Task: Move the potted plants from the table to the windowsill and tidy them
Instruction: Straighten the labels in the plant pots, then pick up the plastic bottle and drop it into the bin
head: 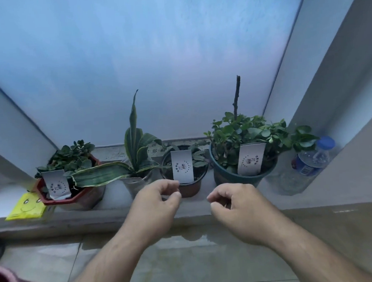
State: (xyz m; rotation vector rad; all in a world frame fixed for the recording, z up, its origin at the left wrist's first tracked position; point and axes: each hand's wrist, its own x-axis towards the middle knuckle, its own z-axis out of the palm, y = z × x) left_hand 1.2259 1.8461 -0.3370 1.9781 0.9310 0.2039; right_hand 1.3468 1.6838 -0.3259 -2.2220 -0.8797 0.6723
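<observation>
Frosted blue window glass backs a grey windowsill [80,215] where four potted plants already stand in a row: a red hexagonal pot [75,196] at the left, a clear pot with the long striped leaves [135,185], a small brown pot [189,187] with a white card in it, and a teal pot [237,177] at the right, beside a plastic water bottle [312,157]. The left hand [154,206] and right hand [239,207] hover just in front of the brown pot, fingers loosely curled and holding nothing — neither touches a pot. The carrying looks done, so what remains is probably tidying. To do it well, grip each pot low on its wall rather than by leaf or card, nudge the fronts into one line, and mind the drooping striped leaf [100,174] lying across the red pot — lift it clear before shifting either neighbour.
</observation>
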